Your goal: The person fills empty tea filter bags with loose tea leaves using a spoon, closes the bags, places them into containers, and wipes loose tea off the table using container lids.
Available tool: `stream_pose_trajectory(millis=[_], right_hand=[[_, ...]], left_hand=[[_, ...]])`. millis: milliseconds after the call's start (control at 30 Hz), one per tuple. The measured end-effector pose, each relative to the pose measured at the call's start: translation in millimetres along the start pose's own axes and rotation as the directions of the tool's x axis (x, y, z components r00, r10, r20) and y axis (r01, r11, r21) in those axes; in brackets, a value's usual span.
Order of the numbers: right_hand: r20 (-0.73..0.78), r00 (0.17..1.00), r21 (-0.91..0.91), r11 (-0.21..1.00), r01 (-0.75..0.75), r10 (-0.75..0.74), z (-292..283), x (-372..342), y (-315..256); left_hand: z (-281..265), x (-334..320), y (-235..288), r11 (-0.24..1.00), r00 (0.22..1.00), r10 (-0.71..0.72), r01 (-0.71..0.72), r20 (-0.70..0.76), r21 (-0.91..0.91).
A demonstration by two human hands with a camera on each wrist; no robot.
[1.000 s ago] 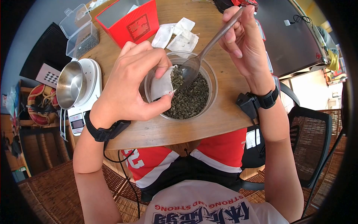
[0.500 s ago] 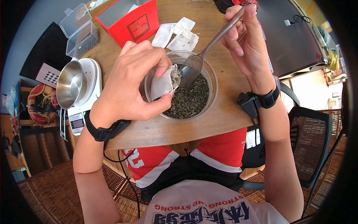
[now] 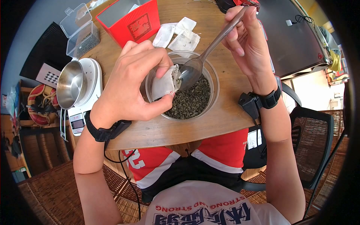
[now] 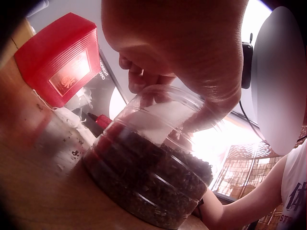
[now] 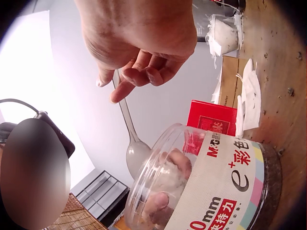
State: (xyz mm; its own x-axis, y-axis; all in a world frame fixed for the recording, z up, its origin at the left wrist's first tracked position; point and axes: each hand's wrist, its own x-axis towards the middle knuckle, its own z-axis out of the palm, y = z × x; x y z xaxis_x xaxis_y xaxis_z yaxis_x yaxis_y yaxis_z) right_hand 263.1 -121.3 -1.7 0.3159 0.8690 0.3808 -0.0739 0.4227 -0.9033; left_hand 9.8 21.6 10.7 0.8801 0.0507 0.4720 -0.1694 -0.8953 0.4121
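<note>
A clear round jar (image 3: pixel 215 84) partly filled with dark dried leaves (image 3: pixel 191 99) stands near the table's front edge. Over its mouth, my left hand (image 3: pixel 129 84) pinches a small white pouch (image 3: pixel 162 85) between thumb and fingers. My right hand (image 3: pixel 249 45) grips the handle end of a grey spoon (image 3: pixel 191 73), whose bowl tilts against the pouch's opening. In the right wrist view the spoon (image 5: pixel 136 153) slants down to the jar rim, and a printed label (image 5: pixel 216 187) covers the jar's side. The left wrist view shows the leaves (image 4: pixel 153 182) through the wall.
Several white pouches (image 3: pixel 184 40) lie behind the jar, beside a red box (image 3: pixel 140 24). To the left are a scale (image 3: pixel 95 80) with a metal pan (image 3: pixel 71 84) and an open clear container (image 3: pixel 84 41). A black surface (image 3: pixel 290 41) is at the right.
The spoon's bowl has shifted slightly and now tilts against the pouch's opening; leaves visible there earlier are less visible. The left hand has stayed almost still, with its pinch on the pouch unchanged.
</note>
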Motion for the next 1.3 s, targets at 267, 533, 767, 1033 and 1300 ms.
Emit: stream_pose_trajectory(millis=[267,533,767,1033,1300], right_hand=[[-0.010,1.000,0.012,1.000,-0.005,0.005,-4,1,1],[-0.109,0.993,0.089,0.996,-0.024,0.034,2,2,2],[-0.094,0.995,0.073,0.997,-0.013,0.020,0,6,3],[-0.172,0.970,-0.003,0.984,-0.176,0.173,12,5,-5],[-0.200,0.956,-0.108,0.965,-0.238,0.213,14,12,-2]], left_hand=[[2,0,0,1.000,0.999,0.010,-0.010,-0.042,0.000],[0,0,1,1.000,1.000,-0.010,0.010,-0.004,0.007],[-1,0,2,1.000,0.998,-0.006,0.007,-0.066,0.017],[3,-3,3,0.999,0.992,-0.038,0.033,-0.120,-0.043],[2,2,10,0.983,0.994,-0.057,0.040,-0.089,-0.178]])
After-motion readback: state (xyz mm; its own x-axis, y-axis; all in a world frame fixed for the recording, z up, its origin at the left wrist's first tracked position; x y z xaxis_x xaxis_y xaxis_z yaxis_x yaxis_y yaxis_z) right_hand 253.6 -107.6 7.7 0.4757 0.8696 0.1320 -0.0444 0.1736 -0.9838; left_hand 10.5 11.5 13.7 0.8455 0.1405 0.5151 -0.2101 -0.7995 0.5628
